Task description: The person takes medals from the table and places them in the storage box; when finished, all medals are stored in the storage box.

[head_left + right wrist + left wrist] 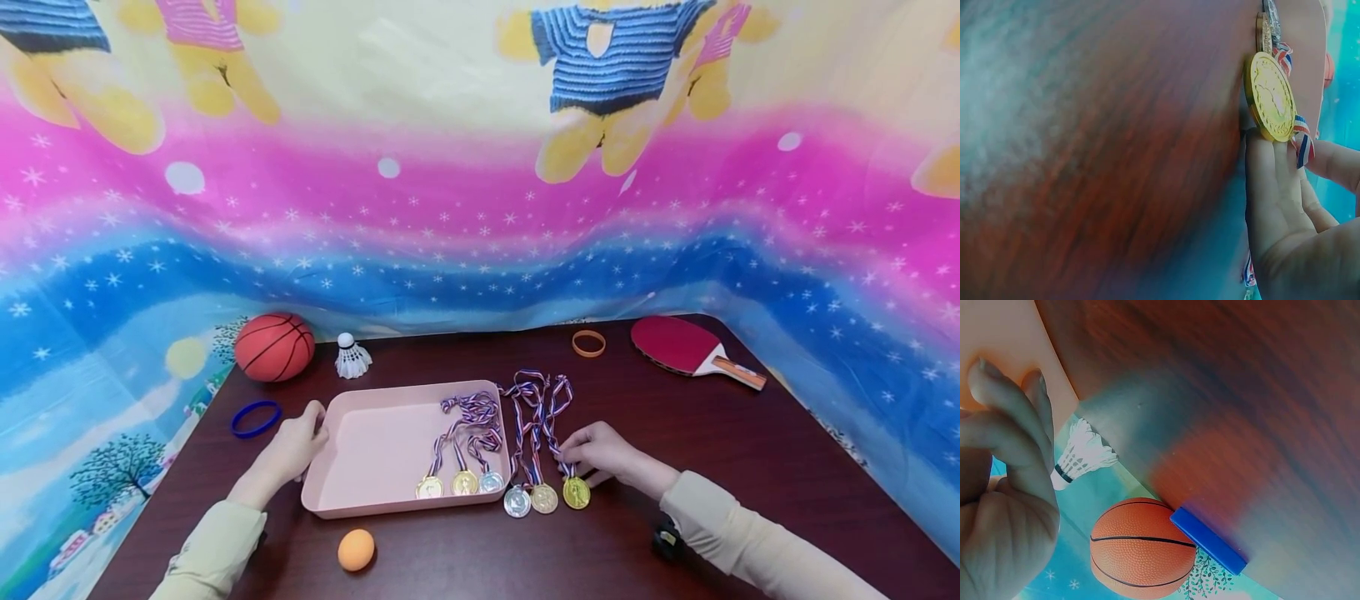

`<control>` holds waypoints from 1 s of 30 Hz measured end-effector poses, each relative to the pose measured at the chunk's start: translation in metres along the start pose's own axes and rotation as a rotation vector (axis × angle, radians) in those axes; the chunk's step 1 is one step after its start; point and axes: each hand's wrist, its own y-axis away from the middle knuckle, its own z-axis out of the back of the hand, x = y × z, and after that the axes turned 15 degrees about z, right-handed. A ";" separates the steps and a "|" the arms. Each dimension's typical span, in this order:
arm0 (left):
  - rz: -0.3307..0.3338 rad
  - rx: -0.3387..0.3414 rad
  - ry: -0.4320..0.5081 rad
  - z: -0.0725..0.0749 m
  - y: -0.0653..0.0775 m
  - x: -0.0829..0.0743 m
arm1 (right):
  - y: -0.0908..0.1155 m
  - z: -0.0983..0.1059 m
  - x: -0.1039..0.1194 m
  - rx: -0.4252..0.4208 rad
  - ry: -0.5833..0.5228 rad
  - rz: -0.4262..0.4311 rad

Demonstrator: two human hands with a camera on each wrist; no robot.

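My left hand grips the left rim of a pink tray, its fingers curled over the edge. Inside the tray, at its right side, lie two gold-coloured medals and a silver medal with striped ribbons. Just right of the tray lie a silver medal, a paler gold medal and a bright gold medal, ribbons stretched away from me. At the bright gold medal, my right hand pinches the ribbon near the disc, fingertips partly hidden behind it in the right wrist view.
Behind the tray are a basketball and a shuttlecock. A blue wristband lies left, an orange ball in front. An orange wristband and red table tennis bat lie at the back right. A patterned cloth surrounds the table.
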 end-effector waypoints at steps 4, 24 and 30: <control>-0.023 -0.025 -0.001 -0.001 -0.001 0.002 | 0.001 0.002 0.002 -0.002 -0.017 -0.007; -0.029 -0.051 0.005 -0.002 -0.002 0.003 | -0.011 0.025 0.034 -0.051 -0.063 -0.003; -0.024 -0.040 0.010 -0.003 -0.002 0.003 | -0.015 0.033 0.045 -0.065 -0.084 0.023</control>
